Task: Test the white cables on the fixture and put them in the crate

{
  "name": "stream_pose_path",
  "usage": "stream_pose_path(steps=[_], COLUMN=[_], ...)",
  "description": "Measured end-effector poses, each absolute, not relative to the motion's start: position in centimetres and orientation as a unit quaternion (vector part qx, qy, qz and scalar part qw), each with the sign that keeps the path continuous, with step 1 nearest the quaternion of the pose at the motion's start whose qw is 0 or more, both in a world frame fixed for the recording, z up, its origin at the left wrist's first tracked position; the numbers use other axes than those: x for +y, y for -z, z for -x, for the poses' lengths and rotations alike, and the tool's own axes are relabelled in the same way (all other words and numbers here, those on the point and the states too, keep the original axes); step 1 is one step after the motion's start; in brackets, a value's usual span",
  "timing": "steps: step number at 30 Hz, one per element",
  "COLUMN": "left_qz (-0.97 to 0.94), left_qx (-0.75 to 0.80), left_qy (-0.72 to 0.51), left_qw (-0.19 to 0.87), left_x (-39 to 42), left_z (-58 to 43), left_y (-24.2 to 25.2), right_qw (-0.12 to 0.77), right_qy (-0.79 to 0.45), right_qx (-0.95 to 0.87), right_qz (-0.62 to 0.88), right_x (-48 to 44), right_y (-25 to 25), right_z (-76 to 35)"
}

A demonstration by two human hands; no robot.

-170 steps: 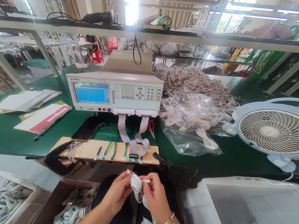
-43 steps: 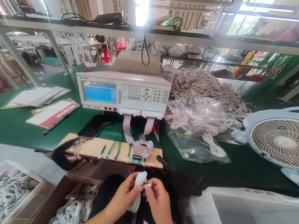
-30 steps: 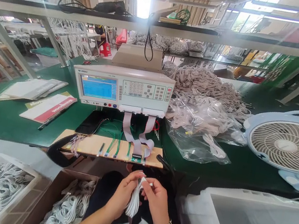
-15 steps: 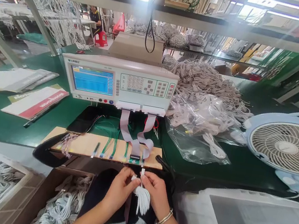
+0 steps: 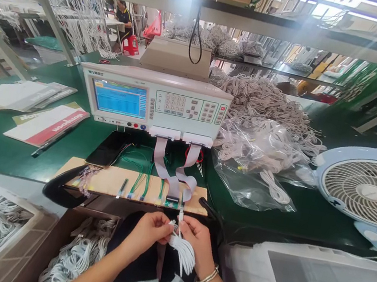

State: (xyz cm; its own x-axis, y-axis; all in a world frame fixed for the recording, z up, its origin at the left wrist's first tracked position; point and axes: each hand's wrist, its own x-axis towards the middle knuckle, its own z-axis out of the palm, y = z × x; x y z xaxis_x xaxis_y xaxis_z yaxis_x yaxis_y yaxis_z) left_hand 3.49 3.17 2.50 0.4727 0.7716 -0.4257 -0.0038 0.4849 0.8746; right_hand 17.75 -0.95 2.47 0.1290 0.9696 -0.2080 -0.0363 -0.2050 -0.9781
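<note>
A coiled bundle of white cable (image 5: 183,254) hangs between my two hands, just in front of the wooden board. My left hand (image 5: 154,227) pinches one end of it, where a small white connector shows at the fingertips. My right hand (image 5: 195,240) is closed on the other end, with a white plug (image 5: 181,214) pointing up at the board's edge. That plug meets or nearly meets a small socket at the board; contact is hard to tell. Beside it, a grey ribbon cable (image 5: 173,188) ends in a black connector (image 5: 173,199) on the wooden board (image 5: 94,178).
A tester with a blue screen (image 5: 121,99) stands on the green table. To its right lie bagged cables (image 5: 256,148) and a fan (image 5: 371,192). Cable-filled bins (image 5: 31,225) stand at lower left, and a white bin (image 5: 263,266) with several bundles at lower right. A person sits far behind.
The white plug in my right hand has moved up to the board's edge. My left hand has shifted slightly left, and the cable bundle hangs further right. The view has shifted slightly.
</note>
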Motion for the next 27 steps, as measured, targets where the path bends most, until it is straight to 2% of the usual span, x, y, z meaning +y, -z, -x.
stream_pose_path(steps=[9, 15, 22, 27], left_qz=[-0.263, -0.293, -0.279, -0.264], left_qx=[0.473, 0.451, 0.431, 0.444], left_qy=[-0.336, -0.331, -0.332, -0.350], left_qw=[0.771, 0.775, 0.791, 0.782], left_x=[2.2, 2.3, 2.8, 2.9], left_z=[-4.8, -4.6, -4.2, -4.6], left_y=[-1.3, -2.7, -3.3, -2.9], right_qw=[0.488, 0.500, 0.542, 0.540], right_qy=[-0.473, -0.484, -0.593, -0.549], right_qx=[-0.438, -0.431, -0.298, -0.339], right_qz=[0.588, 0.575, 0.515, 0.540], right_x=[-1.2, -0.9, -0.3, -0.7], right_y=[-3.2, -3.0, -2.6, -3.0], right_z=[-17.0, -17.3, -17.1, -17.3])
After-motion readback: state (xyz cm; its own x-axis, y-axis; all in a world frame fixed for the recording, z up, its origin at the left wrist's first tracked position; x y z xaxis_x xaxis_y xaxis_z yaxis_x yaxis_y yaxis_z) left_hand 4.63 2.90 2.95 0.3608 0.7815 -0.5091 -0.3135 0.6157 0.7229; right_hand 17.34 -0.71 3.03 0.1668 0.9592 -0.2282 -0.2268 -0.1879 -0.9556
